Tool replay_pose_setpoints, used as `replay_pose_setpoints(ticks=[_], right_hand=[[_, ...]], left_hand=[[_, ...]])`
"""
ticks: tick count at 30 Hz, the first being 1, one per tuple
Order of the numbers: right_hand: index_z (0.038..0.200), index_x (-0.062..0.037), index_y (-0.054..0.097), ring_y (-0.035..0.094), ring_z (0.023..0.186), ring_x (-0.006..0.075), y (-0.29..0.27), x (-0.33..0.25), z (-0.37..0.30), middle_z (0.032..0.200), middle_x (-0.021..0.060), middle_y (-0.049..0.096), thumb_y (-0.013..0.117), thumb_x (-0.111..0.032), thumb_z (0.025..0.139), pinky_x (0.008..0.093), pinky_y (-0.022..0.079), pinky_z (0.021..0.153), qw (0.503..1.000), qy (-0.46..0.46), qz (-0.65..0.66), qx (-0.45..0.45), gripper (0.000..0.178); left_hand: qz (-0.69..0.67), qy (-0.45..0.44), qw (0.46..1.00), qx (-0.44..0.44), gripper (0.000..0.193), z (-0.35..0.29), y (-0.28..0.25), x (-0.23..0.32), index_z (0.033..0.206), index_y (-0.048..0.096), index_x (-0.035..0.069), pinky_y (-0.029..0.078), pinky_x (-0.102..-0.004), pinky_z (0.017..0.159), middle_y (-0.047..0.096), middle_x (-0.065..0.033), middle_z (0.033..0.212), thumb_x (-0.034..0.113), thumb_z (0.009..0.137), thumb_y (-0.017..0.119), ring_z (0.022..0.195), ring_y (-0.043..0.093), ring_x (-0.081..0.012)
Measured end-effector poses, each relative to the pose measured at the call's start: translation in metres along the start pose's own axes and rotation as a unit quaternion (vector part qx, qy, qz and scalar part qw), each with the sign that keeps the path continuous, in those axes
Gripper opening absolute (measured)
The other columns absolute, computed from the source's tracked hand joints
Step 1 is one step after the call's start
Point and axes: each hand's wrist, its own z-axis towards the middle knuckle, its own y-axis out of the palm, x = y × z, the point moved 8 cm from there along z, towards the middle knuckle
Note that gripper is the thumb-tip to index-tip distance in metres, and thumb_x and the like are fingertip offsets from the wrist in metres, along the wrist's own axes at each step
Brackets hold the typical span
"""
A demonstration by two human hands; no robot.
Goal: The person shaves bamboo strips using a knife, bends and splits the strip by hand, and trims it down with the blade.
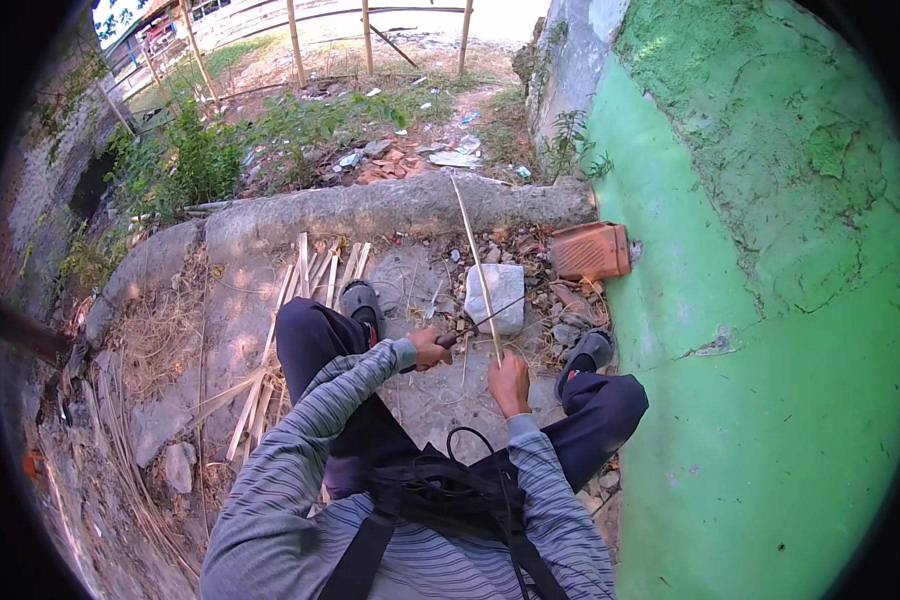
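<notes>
My left hand point(430, 349) is closed around the dark handle of a knife point(503, 309). Its thin blade points up to the right and crosses a long, pale bamboo strip point(470, 232); whether blade and strip touch, I cannot tell. Closed on the strip's near end is my right hand point(510, 383), and the strip slants away toward the low wall. Beneath the strip and blade lies a whitish stone block point(508, 283) on the ground between my feet.
Several split bamboo strips point(258, 396) lie to the left of my left leg. A low concrete ledge point(370, 208) runs across the front. At right stand a green wall point(750, 440) and an orange roof tile point(582, 252), with rubble around my right shoe point(592, 348).
</notes>
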Motion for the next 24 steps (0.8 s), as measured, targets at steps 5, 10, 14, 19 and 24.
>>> replay_pose_setpoints(ticks=[5,10,14,19,24], right_hand=[[0.093,0.0046,0.065,0.067,0.085,0.0462,-0.010,0.000,-0.004,0.087,0.0292,0.068,0.062,-0.014,0.083,0.0532,0.054,0.077,0.999,0.037,0.002,-0.009,0.021],[0.094,0.0049,0.065,0.068,0.087,0.0461,0.012,-0.004,-0.007,0.088,0.0298,0.068,0.062,-0.014,0.084,0.0530,0.055,0.078,0.997,0.046,-0.028,-0.057,0.021],[0.095,0.0055,0.066,0.066,0.088,0.0469,0.015,0.010,-0.005,0.091,0.0314,0.067,0.060,-0.016,0.085,0.0534,0.053,0.080,0.998,0.061,0.005,-0.028,0.024],[0.096,0.0061,0.064,0.067,0.088,0.0474,0.014,0.005,-0.006,0.091,0.0310,0.067,0.058,-0.015,0.087,0.0533,0.054,0.079,0.999,0.032,-0.007,-0.040,0.024],[0.102,0.0060,0.063,0.066,0.088,0.0476,0.013,0.017,-0.007,0.092,0.0315,0.067,0.057,-0.015,0.087,0.0540,0.054,0.080,0.998,0.044,-0.008,-0.036,0.026]], left_hand=[[-0.036,0.035,0.999,0.004,0.026,-0.002,0.011,0.017,0.072,0.052,0.005,0.033,-0.0327,0.037,0.050,-0.0028,0.055,0.015,0.077,0.075,0.041,0.047,-0.0136],[0.219,0.014,0.970,0.109,0.026,0.032,-0.007,-0.034,0.081,0.067,0.001,0.057,-0.0401,0.058,0.069,-0.0173,0.072,0.025,0.071,0.069,0.063,0.071,-0.0282],[0.226,0.001,0.968,0.111,0.029,0.034,0.003,-0.024,0.090,0.071,0.002,0.058,-0.0452,0.074,0.071,-0.0236,0.085,0.023,0.071,0.065,0.080,0.072,-0.0343],[0.278,-0.008,0.950,0.139,0.032,0.023,0.005,-0.019,0.093,0.072,0.002,0.056,-0.0447,0.084,0.070,-0.0263,0.094,0.023,0.071,0.065,0.093,0.070,-0.0373],[0.262,-0.006,0.955,0.141,0.033,0.016,0.011,-0.005,0.092,0.071,0.000,0.055,-0.0459,0.085,0.069,-0.0275,0.095,0.023,0.070,0.065,0.094,0.069,-0.0400]])
